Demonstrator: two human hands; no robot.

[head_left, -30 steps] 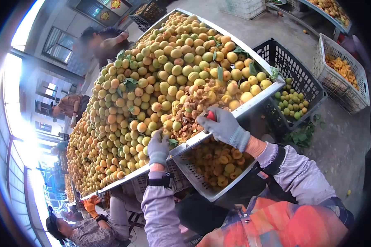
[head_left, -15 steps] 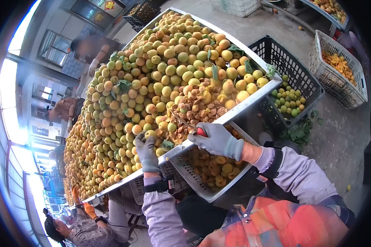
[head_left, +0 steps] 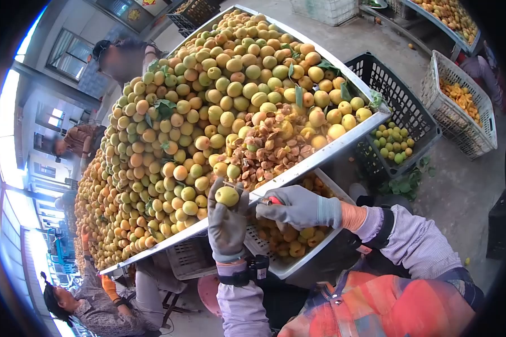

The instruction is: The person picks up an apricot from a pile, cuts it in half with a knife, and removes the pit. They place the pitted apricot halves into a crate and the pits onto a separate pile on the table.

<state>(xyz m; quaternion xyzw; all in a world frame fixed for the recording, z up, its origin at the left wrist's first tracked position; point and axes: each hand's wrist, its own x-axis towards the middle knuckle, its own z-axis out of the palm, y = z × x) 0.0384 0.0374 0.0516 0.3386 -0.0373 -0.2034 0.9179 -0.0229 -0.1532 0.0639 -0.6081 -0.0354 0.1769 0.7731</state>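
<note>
My left hand (head_left: 228, 231), in a grey glove, is closed on a whole yellow-green apricot (head_left: 227, 196) just off the table's near edge. In my right hand (head_left: 301, 208), gloved alike, is a knife with a red handle (head_left: 274, 200); its thin blade points left toward the apricot. Both hands are close together along the metal rim (head_left: 298, 170) of a table heaped with apricots (head_left: 208, 106). Brown pits (head_left: 264, 154) with scraps of flesh lie in a patch beyond my hands. Below my right hand, partly hidden, is a crate holding opened apricots (head_left: 289, 242).
A black crate (head_left: 419, 115) with green fruit stands off the table's right corner. Farther right is a white crate (head_left: 461, 123) of orange apricot pieces. A person in orange gloves (head_left: 110, 287) works at the table's left side; other people are beyond the heap.
My left hand has come back from the heap toward the right hand, lifting the apricot over the rim. The knife has drawn in close to it, and the whole view has shifted slightly.
</note>
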